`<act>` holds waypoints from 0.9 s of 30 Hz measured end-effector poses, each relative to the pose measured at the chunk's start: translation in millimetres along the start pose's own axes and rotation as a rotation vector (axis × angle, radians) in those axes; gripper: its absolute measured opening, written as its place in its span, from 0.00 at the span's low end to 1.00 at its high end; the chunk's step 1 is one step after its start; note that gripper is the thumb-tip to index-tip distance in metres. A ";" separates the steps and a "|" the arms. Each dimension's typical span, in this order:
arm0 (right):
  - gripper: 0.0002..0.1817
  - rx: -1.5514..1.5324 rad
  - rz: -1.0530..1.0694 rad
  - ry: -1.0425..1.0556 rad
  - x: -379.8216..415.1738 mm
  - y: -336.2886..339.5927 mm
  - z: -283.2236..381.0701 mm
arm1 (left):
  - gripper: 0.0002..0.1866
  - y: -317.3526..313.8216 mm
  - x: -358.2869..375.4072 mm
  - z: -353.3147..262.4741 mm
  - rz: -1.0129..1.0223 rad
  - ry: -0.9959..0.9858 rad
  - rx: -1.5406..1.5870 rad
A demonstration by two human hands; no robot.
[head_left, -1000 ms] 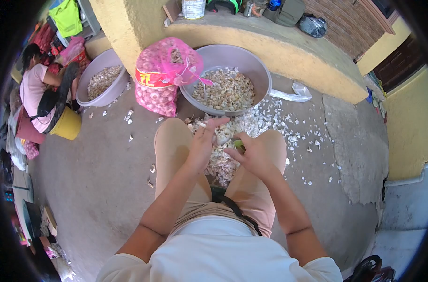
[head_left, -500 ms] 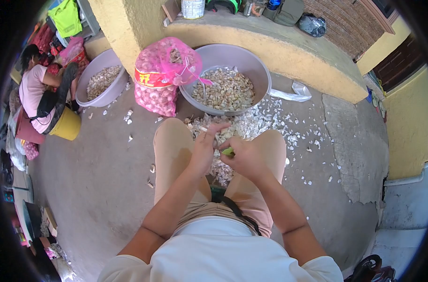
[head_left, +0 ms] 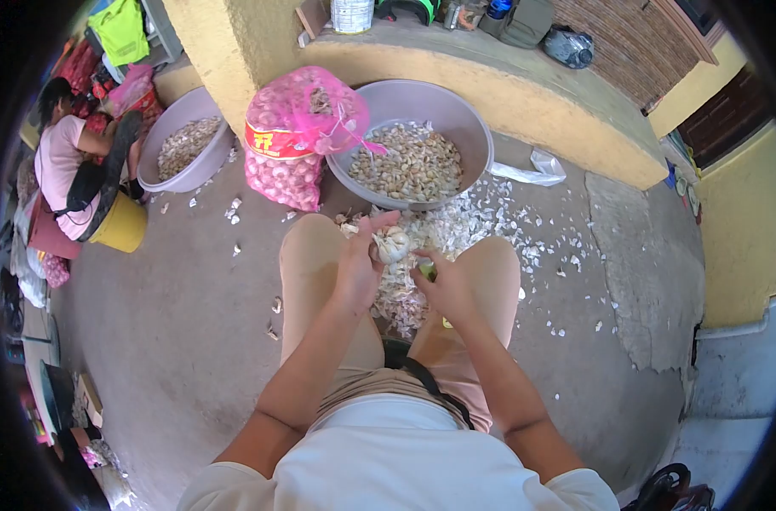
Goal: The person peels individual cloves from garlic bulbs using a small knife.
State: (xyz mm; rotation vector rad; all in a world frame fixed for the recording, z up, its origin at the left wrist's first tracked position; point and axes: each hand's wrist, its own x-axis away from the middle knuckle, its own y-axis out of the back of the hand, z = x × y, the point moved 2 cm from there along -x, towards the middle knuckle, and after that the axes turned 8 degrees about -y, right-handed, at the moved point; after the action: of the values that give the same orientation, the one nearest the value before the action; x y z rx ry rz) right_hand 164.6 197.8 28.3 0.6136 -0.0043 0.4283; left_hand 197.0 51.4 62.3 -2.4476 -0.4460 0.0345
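Observation:
Between my knees, my left hand (head_left: 360, 266) is closed around a whitish garlic bulb (head_left: 393, 244), which shows on the right side of the fingers. Close by on the right, my right hand (head_left: 447, 289) is curled around a small tool with a yellow-green handle (head_left: 428, 271); its working end cannot be made out. Garlic skins (head_left: 400, 298) are heaped on the floor below both hands. Just beyond, a large grey-purple basin (head_left: 481, 145) holds many loose garlic cloves (head_left: 413, 166). Left of it stands a pink net bag (head_left: 281, 175) filled with garlic bulbs.
More skins (head_left: 528, 230) are scattered over the concrete floor to the right. At the far left, a person (head_left: 64, 162) sits on a yellow bucket (head_left: 120, 226) beside a second basin (head_left: 213, 162) of garlic. A raised ledge (head_left: 524, 111) and a yellow pillar (head_left: 226, 51) stand behind.
The garlic bulb now shows in my left hand, where the fingers hid it before. My right hand has shifted slightly right and down, away from the left, with the green-handled tool.

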 end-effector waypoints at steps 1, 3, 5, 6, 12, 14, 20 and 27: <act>0.21 -0.061 -0.005 -0.046 -3.1 2.7 1.2 | 0.24 -1.8 1.9 0.1 0.015 -0.005 -0.017; 0.23 -0.282 0.050 -0.133 -6.7 7.6 8.4 | 0.25 -5.0 4.9 -1.3 0.044 -0.021 -0.088; 0.25 -0.602 0.169 -0.220 -4.6 13.5 24.6 | 0.24 -2.4 3.5 1.6 0.082 -0.067 -0.197; 0.26 -0.576 0.184 -0.228 -2.6 14.1 31.3 | 0.24 1.4 1.2 6.3 0.108 -0.101 -0.270; 0.25 -0.561 0.177 -0.257 -4.6 4.6 40.6 | 0.23 3.1 3.0 11.3 0.208 -0.253 -0.467; 0.23 -0.517 0.159 -0.251 -3.4 2.7 42.2 | 0.20 1.8 4.3 10.3 0.144 -0.271 -0.408; 0.19 -0.658 0.013 -0.198 3.6 -8.0 43.2 | 0.14 5.9 6.9 18.6 0.093 -0.154 -0.580; 0.16 -0.552 0.083 -0.189 4.6 -5.3 46.1 | 0.14 4.5 14.9 5.6 0.062 -0.312 -0.939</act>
State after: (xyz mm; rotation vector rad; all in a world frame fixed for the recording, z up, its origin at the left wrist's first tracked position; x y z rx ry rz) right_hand 176.5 170.0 63.7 0.1072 -0.3202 0.4250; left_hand 211.7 56.3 56.4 -3.4008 -0.6171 0.2953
